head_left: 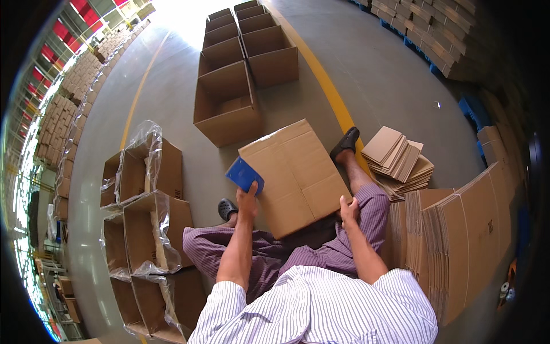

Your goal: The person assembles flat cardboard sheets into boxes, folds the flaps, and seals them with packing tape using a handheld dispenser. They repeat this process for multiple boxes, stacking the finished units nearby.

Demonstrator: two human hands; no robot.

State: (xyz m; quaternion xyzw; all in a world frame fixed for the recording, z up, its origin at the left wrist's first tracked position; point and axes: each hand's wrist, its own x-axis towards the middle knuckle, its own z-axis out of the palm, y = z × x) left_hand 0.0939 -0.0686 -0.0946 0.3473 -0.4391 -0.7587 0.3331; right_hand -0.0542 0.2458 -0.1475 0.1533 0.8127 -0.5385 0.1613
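A cardboard box (295, 178) stands tilted between my legs, with a flap seam across the face turned up to me. My left hand (248, 200) is closed round a flat, blue, rectangular object (245, 174) at the box's left edge; its exact kind is unclear. At the box's lower right corner, my right hand (349, 211) grips the edge, thumb up, with some fingers hidden. A pale shiny strip shows along the box's far left edge.
Open boxes (226, 97) stand in two rows ahead. Boxes with clear plastic liners (152, 229) are at my left. To my right are cardboard pads (395, 155) and bundled flat cartons (464, 241). A yellow line (323, 80) crosses the floor; pallet stacks (429, 28) stand far right.
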